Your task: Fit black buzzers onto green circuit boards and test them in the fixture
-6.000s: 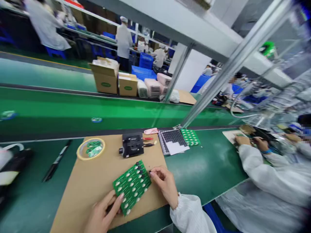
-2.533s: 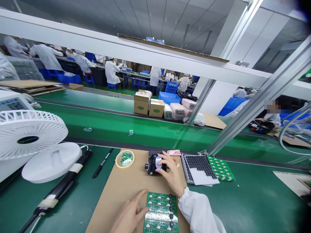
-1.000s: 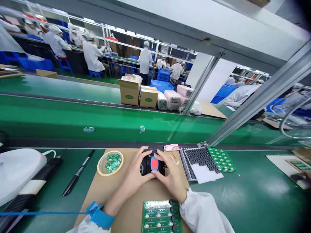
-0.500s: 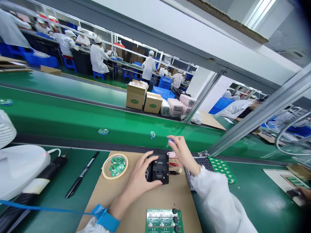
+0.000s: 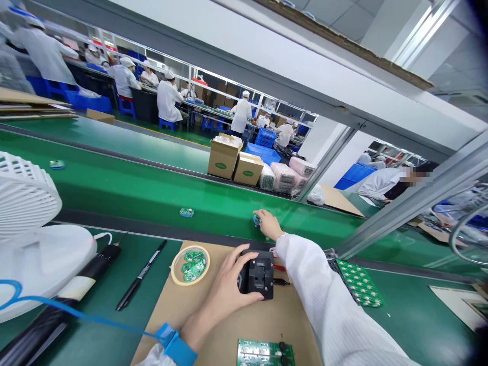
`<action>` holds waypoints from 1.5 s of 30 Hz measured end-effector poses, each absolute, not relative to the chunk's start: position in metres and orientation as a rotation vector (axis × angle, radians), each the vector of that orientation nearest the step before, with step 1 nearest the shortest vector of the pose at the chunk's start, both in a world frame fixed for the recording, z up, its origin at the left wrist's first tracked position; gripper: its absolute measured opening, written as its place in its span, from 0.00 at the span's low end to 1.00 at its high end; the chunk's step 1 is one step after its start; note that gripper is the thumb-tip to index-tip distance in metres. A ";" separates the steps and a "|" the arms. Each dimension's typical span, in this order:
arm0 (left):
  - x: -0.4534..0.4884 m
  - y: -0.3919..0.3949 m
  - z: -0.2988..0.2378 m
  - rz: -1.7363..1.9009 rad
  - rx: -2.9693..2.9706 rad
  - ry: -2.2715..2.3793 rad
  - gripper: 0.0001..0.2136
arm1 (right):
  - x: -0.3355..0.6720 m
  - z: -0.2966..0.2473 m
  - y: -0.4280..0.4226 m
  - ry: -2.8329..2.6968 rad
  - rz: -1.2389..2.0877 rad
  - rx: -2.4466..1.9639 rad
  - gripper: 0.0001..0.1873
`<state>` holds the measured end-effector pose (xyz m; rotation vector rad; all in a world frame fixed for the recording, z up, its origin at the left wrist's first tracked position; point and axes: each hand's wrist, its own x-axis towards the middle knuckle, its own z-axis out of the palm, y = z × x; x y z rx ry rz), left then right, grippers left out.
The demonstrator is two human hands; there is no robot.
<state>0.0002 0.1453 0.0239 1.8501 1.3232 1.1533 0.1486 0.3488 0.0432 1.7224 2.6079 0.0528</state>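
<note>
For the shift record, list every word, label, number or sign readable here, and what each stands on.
No text can be read for certain.
Green oval labels on the cardboard cartons: too small to read.
Printed markings on the green circuit board: too small to read.
Black marker pen: no legible lettering.

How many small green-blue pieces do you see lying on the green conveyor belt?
3 on the green conveyor belt: one piece far left, one mid-belt, one at the right hand. Others may be hidden behind the white fan.
</note>
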 end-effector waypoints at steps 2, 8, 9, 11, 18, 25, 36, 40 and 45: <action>0.000 0.145 0.025 1.144 1.847 1.325 0.37 | 0.147 0.044 0.355 2.580 0.028 1.630 0.20; 0.000 0.144 0.024 1.152 1.848 1.325 0.37 | 0.161 0.053 0.367 2.429 0.107 1.587 0.19; 0.000 0.143 0.024 1.154 1.847 1.325 0.37 | 0.164 0.055 0.367 2.408 0.126 1.602 0.18; -0.001 0.143 0.024 1.161 1.850 1.323 0.37 | 0.173 0.057 0.365 2.367 0.158 1.643 0.18; 0.000 0.144 0.022 1.206 1.873 1.306 0.37 | 0.224 0.057 0.354 2.328 0.133 1.743 0.18; 0.000 0.147 0.023 1.178 1.866 1.310 0.36 | 0.255 0.042 0.357 2.336 -0.136 1.858 0.18; 0.000 0.146 0.022 1.223 1.894 1.322 0.36 | 0.244 0.074 0.330 2.602 -0.648 2.119 0.14; 0.000 0.147 0.021 1.219 1.883 1.313 0.36 | 0.232 0.096 0.270 2.832 -1.024 1.997 0.20; 0.001 0.147 0.022 1.192 1.876 1.312 0.36 | 0.212 0.087 0.193 3.114 -1.671 1.418 0.13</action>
